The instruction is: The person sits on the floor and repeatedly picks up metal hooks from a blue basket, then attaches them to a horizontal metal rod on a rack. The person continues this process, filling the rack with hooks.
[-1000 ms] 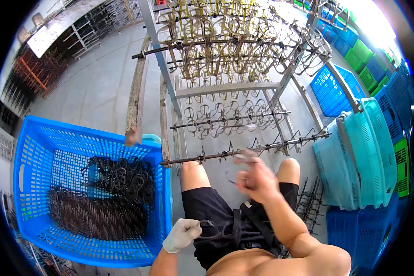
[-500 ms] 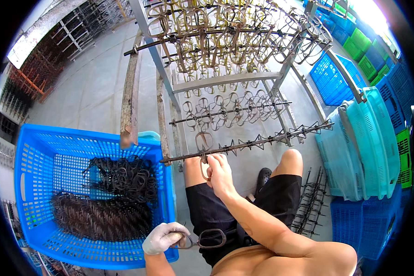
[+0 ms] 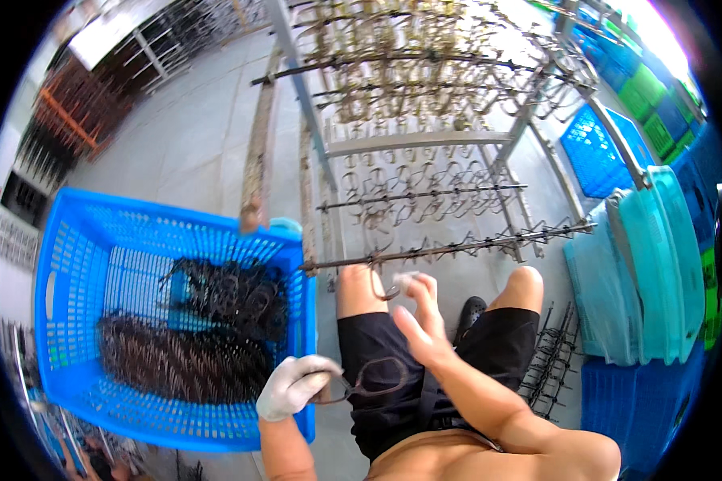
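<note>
My left hand (image 3: 297,389), in a whitish glove, is closed on a dark eyeglass frame (image 3: 383,377), which sticks out over my left thigh. My right hand (image 3: 427,325) is just below a spiky metal rod (image 3: 449,248), thumb and bent fingers apart, somewhat blurred. Beside its fingertips another eyeglass frame (image 3: 388,294) hangs at the left end of that rod. Left of me, a blue plastic basket (image 3: 176,435) contains a dense heap of dark eyeglass frames (image 3: 184,361).
A metal rack (image 3: 417,143) ahead carries several rods of hanging frames. Bare spiky rods (image 3: 549,365) lie on the floor at right. Teal crates (image 3: 666,264) and blue crates (image 3: 626,401) are stacked along the right. Racks of dark items (image 3: 80,100) stand far left.
My right hand has let go of the eyeglass frame on the rod and drawn back, its fingers parting. My left hand keeps its frame, slightly higher. The whole view has shifted.
</note>
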The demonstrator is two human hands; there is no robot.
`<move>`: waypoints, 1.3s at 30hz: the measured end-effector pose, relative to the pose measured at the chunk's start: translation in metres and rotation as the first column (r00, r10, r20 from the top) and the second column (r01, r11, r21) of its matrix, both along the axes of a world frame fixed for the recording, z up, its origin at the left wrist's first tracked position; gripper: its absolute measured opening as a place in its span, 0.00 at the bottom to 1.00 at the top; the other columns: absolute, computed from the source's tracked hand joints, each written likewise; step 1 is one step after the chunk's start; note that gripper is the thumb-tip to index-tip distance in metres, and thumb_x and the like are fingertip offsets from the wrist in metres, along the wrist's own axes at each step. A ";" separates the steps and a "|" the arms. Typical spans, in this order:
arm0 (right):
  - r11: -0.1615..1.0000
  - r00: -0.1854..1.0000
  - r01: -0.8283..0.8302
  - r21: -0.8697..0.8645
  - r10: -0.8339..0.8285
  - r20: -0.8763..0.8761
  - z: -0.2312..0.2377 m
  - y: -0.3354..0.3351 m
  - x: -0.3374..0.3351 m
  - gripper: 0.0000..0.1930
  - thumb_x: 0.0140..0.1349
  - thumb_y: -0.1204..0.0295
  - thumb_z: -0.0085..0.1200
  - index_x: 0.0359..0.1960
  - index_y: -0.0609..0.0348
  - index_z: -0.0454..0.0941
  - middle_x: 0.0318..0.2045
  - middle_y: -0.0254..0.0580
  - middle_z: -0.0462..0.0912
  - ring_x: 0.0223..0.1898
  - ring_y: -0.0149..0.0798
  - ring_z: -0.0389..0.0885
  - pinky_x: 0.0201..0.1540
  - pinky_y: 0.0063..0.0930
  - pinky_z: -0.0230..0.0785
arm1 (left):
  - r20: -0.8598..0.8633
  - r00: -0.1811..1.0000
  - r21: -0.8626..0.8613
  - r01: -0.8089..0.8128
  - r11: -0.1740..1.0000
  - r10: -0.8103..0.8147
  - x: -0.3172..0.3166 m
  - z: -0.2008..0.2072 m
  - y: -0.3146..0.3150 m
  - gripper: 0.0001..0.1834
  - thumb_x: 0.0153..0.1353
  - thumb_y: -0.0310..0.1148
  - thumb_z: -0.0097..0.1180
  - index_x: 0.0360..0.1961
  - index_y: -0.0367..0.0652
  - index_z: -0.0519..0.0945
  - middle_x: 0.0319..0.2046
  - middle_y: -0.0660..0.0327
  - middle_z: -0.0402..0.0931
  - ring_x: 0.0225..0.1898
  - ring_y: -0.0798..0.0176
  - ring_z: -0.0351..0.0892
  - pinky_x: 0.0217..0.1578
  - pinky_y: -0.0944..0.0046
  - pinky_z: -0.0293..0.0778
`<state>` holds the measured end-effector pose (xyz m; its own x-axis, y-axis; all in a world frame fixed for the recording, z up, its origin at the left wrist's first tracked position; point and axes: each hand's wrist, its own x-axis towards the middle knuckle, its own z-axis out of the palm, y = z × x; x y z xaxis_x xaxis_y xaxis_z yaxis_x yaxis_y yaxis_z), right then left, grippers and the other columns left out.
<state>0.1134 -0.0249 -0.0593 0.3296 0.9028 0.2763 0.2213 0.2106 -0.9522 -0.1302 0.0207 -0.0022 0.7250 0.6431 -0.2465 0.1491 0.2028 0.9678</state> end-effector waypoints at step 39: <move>0.892 0.677 0.285 -0.349 -0.446 -0.585 -0.024 0.032 0.045 0.16 0.61 0.64 0.54 0.45 0.62 0.72 0.20 0.33 0.70 0.19 0.25 0.67 0.20 0.21 0.62 | -0.179 0.444 0.984 0.091 0.155 0.878 0.011 -0.098 0.036 0.17 0.52 0.31 0.61 0.44 0.39 0.77 0.46 0.49 0.67 0.48 0.44 0.67 0.48 0.48 0.67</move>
